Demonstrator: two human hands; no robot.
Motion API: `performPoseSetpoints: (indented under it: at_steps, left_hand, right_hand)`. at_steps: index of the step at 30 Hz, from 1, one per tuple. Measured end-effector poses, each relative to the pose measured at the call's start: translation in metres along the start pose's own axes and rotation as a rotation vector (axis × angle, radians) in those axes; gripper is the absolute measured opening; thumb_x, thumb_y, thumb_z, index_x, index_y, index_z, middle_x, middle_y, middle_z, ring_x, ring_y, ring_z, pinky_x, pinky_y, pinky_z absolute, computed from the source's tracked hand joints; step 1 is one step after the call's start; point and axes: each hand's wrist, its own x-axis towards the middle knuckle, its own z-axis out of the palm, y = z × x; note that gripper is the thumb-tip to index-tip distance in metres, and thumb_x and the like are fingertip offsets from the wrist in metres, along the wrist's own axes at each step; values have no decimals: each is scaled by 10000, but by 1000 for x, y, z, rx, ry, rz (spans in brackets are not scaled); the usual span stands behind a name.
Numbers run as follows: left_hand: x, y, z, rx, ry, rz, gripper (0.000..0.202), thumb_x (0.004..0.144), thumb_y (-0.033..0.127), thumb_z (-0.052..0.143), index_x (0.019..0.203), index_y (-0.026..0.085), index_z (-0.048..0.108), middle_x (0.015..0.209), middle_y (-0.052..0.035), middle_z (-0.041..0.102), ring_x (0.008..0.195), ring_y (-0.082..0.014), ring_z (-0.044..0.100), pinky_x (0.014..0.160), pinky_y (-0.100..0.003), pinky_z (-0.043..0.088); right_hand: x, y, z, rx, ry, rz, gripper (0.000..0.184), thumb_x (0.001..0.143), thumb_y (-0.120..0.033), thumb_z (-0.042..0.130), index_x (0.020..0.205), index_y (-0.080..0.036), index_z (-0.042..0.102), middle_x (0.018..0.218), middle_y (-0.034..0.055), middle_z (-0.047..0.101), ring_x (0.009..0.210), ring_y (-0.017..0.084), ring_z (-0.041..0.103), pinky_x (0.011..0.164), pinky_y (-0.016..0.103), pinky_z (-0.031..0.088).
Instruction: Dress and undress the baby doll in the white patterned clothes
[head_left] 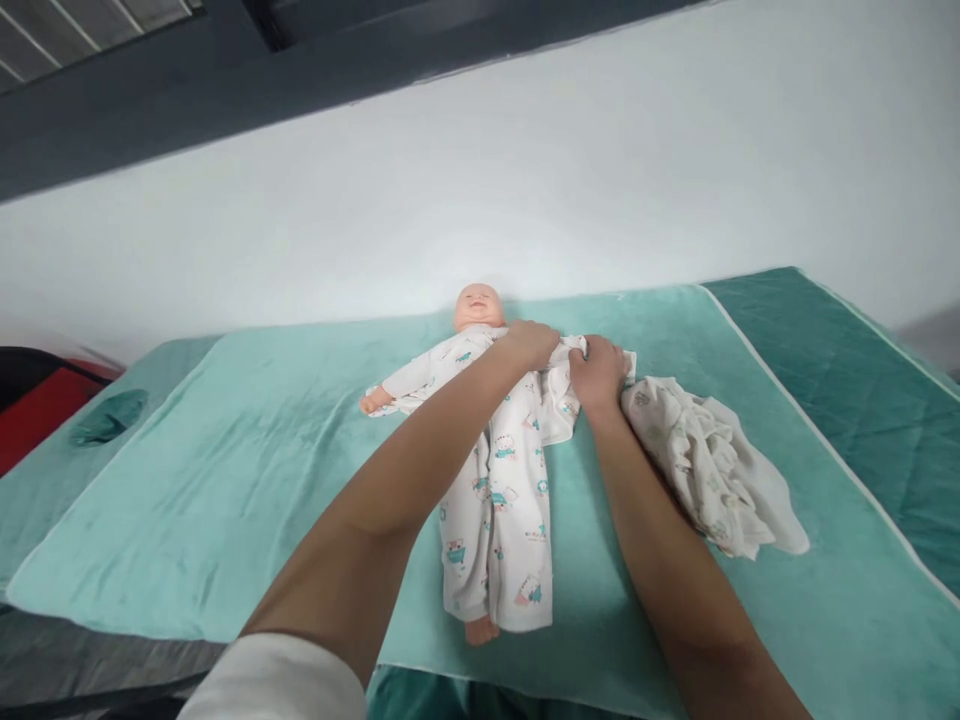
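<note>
A baby doll (480, 310) lies on its back with its head toward the wall. It wears white printed baby trousers (517, 480) and a white printed baby shirt (457, 352), whose front hangs loose at the right side. My left hand (534, 345) is closed at the doll's shoulder on the right, on the shirt; its fingertips are hidden. My right hand (600, 372) grips the shirt's sleeve farther out, thumb pressed on the cloth. The doll's arm on that side is hidden by cloth and hands. Its other hand (375, 400) shows beyond the cuff.
Crumpled white printed clothes (709, 465) lie right of my right forearm. Beneath everything is a light green cover (225, 480) on a darker green bed (862, 380), with a hole at its left end. A white wall (450, 190) borders the far side.
</note>
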Motion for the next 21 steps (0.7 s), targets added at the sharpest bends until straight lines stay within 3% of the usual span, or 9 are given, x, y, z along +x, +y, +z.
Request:
performPoseSetpoints:
  at_steps: [6,9,14,21]
  left_hand:
    - [15,11,11,-15,59,79,349,852,176,609,1193,142,671,1186,-167,739,1068,-321,713,865,-387,541]
    - [14,9,11,-1,76,85,382,844,174,625,1224,148,660,1182,-170,738,1076,-323,711,873,-387,528]
    - [-6,-4,-2,82,83,42,426,846,112,598,1267,160,643,1181,-169,735,1125,-327,693,905,-397,497]
    - [-46,-26,-19,149,140,-56,456,817,40,586,1255,161,627,1194,-168,712,1128,-329,672,904,-393,463]
  right_hand:
    - [4,4,6,16,16,5,267,874,-282,512,1025,-148,686,1155,187,692,1084,323,568,994,444,378]
    - [6,6,5,26,15,20,255,874,-285,499,1008,-163,678,1058,153,706,977,298,578,929,422,405]
    - [5,8,-1,136,35,83,250,878,-300,464,980,-184,660,878,84,685,786,237,529,792,363,430]
    - [6,12,-4,344,77,170,310,815,-234,453,1056,-175,639,982,98,694,881,247,581,852,378,467]
